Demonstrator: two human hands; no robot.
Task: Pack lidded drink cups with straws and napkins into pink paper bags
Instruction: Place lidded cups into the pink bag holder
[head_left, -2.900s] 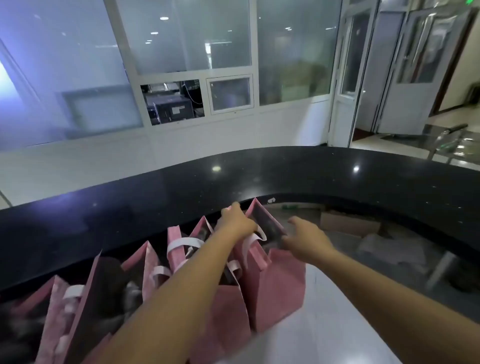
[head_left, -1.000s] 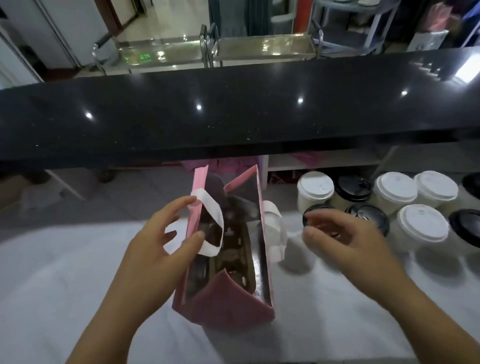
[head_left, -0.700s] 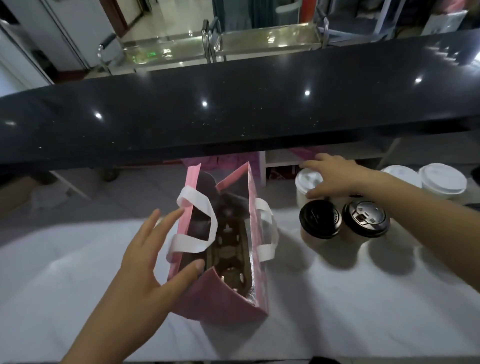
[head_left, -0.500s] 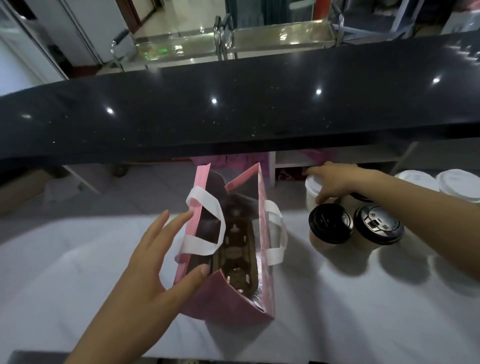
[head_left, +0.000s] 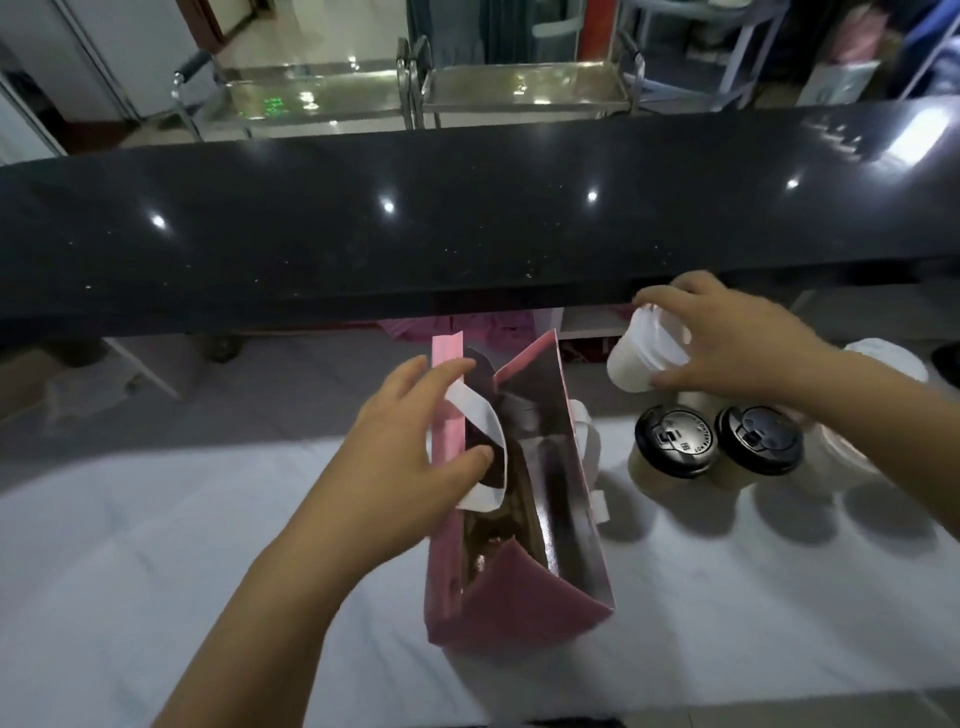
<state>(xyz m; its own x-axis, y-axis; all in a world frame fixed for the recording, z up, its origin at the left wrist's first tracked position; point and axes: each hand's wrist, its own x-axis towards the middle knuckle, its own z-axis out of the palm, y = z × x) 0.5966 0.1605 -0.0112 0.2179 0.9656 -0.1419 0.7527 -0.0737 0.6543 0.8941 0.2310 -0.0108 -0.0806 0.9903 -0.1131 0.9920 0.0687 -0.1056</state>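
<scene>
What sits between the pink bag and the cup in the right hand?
Nothing: the head view shows only bare counter between the pink bag and the white-lidded cup the right hand holds.

— What differs from half a second ago?
— The right hand (head_left: 737, 338), which lay on the white-lidded paper cup (head_left: 647, 353) standing among the others, now holds it tilted in the air above the two black-lidded cups (head_left: 675, 441).
— And the left hand (head_left: 410, 452)?
— It was open beside the pink paper bag (head_left: 519, 608); now its thumb presses the white handle (head_left: 480, 415) at the rim.
</scene>
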